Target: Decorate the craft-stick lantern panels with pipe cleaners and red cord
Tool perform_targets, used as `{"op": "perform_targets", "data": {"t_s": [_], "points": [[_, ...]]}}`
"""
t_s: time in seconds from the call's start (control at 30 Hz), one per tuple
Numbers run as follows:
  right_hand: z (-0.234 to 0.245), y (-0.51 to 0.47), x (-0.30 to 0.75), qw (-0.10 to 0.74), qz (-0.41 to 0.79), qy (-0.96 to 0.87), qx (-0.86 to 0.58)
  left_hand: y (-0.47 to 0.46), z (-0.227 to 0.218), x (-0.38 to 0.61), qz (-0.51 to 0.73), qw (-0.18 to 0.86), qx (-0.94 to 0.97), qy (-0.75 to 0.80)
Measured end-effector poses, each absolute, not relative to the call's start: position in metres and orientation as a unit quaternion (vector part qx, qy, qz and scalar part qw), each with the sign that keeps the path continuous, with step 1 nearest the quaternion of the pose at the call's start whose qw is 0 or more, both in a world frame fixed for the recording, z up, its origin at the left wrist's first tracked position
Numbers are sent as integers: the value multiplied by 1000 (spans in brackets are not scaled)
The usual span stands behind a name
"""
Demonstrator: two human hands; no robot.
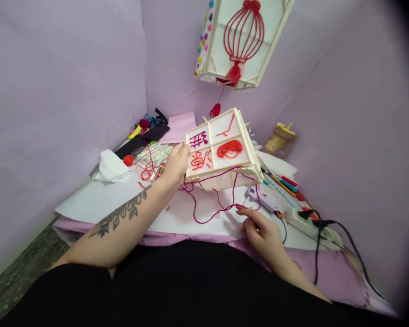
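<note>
My left hand (pixel 177 164) grips the left edge of a small box-shaped lantern (pixel 212 126), holding it tilted above the table. The lantern has a pale stick frame and white panels. Its facing side is split into sections with purple and red yarn shapes, including a coiled red clump (pixel 229 149). Purple yarn (pixel 201 222) hangs in loose loops below the lantern. My right hand (pixel 264 234) is lower right, its index finger stretched out and the others curled. The index fingertip is at the yarn loop; whether it touches is unclear.
A larger lantern (pixel 221 50) with pompoms hangs overhead, its red tassel (pixel 215 110) dangling low. Yarn balls, white cloth (pixel 112 166) and pink paper (pixel 180 126) lie left and behind. Pens (pixel 289 184), a glue gun (pixel 279 138) and a corded power strip (pixel 313 229) are at right.
</note>
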State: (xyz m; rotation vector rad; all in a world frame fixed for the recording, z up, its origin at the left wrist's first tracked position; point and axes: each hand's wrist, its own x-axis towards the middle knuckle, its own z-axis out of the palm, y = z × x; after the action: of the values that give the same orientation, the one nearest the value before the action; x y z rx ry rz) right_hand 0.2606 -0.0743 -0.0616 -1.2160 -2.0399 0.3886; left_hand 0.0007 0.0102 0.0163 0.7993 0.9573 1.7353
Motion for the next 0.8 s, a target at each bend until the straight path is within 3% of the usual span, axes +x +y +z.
{"op": "perform_targets", "data": {"t_s": [0.2, 0.37, 0.47, 0.8], "points": [[-78, -82, 289, 391, 49, -793, -465, 12, 18, -2, 720, 463, 313, 410], [-86, -81, 301, 282, -113, -812, -499, 14, 21, -4, 733, 438, 310, 419], [-85, -78, 296, 225, -127, -836, -484, 13, 24, -3, 729, 441, 307, 423], [-73, -96, 318, 171, -192, -840, -478, 10, 27, 0, 724, 443, 310, 429]]}}
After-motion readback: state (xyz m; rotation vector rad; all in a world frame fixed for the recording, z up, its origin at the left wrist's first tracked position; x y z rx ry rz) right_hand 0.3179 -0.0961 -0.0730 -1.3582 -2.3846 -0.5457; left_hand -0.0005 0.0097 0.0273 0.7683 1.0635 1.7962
